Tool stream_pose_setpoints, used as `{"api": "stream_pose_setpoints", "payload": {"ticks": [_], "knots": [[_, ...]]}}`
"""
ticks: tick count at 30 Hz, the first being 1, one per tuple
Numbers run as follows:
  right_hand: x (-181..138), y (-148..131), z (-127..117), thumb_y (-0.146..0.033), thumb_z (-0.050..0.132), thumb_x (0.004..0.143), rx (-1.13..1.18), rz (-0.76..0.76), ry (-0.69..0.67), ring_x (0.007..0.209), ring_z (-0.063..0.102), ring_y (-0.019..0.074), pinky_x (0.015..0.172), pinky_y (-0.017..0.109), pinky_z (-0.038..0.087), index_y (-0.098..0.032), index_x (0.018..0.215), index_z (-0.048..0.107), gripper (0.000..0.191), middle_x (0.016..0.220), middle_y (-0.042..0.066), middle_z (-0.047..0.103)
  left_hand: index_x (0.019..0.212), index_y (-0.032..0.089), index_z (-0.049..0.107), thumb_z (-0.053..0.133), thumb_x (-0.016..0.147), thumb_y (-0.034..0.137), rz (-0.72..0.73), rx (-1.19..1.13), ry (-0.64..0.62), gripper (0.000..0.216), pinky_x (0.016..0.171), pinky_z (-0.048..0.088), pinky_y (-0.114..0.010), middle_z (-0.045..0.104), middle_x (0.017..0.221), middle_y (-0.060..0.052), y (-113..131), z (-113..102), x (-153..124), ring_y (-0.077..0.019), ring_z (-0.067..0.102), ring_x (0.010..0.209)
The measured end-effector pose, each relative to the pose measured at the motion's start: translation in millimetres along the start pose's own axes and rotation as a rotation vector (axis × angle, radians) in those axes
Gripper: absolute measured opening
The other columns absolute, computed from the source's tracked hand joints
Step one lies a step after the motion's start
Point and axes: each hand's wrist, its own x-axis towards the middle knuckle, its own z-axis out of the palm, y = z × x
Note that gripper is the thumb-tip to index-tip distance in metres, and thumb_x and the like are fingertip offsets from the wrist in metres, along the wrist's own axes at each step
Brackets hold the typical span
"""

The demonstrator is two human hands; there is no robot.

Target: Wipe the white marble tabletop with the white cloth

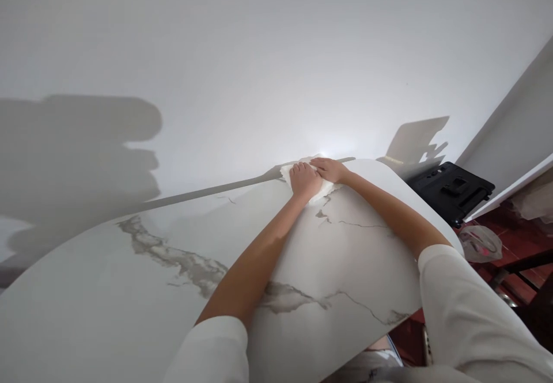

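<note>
1. Clock faces here are centred on the white cloth (327, 190), with 12 pointing up the view. It's lying crumpled on the marbled tabletop (345, 268), right by the far edge, next to the wall (259, 66).

2. Left hand (306, 180) is palm-down on top of the cloth, fingers bent. Honestly can't tell if it's gripping the stuff or just leaning on it, the palm's hidden.

3. Right hand (330, 170) sits at about 1 o'clock, also palm-down, fingers stretched out loosely over the cloth and not wrapped round it. Its fingertips are right beside the left hand.

4. Both forearms reach over the table: the left sleeve (211, 351) is down at 7 o'clock, the right sleeve (458, 296) at 4. Both are white.

5. The tabletop is white with a grey-brown vein (190, 265) wandering from nearly 9 o'clock round to 6, ducking under the left forearm.

6. Over at 3 o'clock there's a black case (455, 190) by the table's end. Between 3 and 4, further out, a see-through plastic bag (481, 243) with something pink showing, and red floor (514, 239) beyond.

7. Big shadow (78, 164) on the wall at 9 o'clock, smaller one (412, 141) at 2.
</note>
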Motion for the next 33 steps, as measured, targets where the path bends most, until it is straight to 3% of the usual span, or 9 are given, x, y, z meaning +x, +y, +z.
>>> {"api": "stream_pose_setpoints", "payload": {"ticks": [5, 9, 18, 28, 33], "knots": [[-36, 18, -13, -0.022, 0.032, 0.091, -0.090, 0.052, 0.015, 0.132, 0.040, 0.0248, 0.110, 0.044, 0.031, -0.010, 0.132, 0.051, 0.046, 0.138, 0.011, 0.050, 0.129, -0.002, 0.047, 0.031, 0.089, 0.023, 0.095, -0.024, -0.011, 0.049, 0.107, 0.028, -0.041, 0.048, 0.136, -0.022, 34, 8, -4, -0.0312, 0.039, 0.129], [-63, 8, -21, -0.022, 0.030, 0.092, -0.173, 0.130, 0.007, 0.134, 0.036, 0.0284, 0.111, 0.047, 0.028, -0.005, 0.137, 0.044, 0.050, 0.143, 0.016, 0.042, 0.135, -0.002, 0.041, 0.031, 0.089, 0.023, 0.169, -0.033, -0.025, 0.053, 0.110, 0.024, -0.040, 0.042, 0.142, -0.020, 47, 7, -18, -0.0307, 0.035, 0.133], [-125, -65, -37, -0.020, 0.031, 0.093, -0.257, 0.267, -0.035, 0.137, 0.031, 0.0285, 0.111, 0.044, 0.028, -0.002, 0.138, 0.041, 0.050, 0.146, 0.018, 0.038, 0.138, 0.000, 0.037, 0.029, 0.091, 0.024, 0.255, -0.058, -0.116, 0.053, 0.112, 0.022, -0.040, 0.037, 0.146, -0.018, 52, -23, -85, -0.0296, 0.030, 0.137], [-216, -152, -49, -0.024, 0.034, 0.093, -0.254, 0.190, 0.016, 0.135, 0.034, 0.0278, 0.109, 0.045, 0.031, -0.007, 0.138, 0.043, 0.050, 0.143, 0.017, 0.042, 0.138, -0.002, 0.036, 0.032, 0.088, 0.021, 0.294, -0.042, -0.154, 0.056, 0.112, 0.023, -0.044, 0.035, 0.147, -0.021, 65, -68, -197, -0.0320, 0.028, 0.138], [-273, -167, -65, -0.027, 0.032, 0.093, -0.247, 0.172, 0.020, 0.137, 0.031, 0.0267, 0.110, 0.046, 0.031, -0.008, 0.142, 0.039, 0.053, 0.145, 0.017, 0.039, 0.139, 0.002, 0.037, 0.036, 0.084, 0.022, 0.336, -0.135, -0.187, 0.058, 0.114, 0.021, -0.045, 0.033, 0.149, -0.019, 88, -71, -235, -0.0305, 0.024, 0.140]]}}
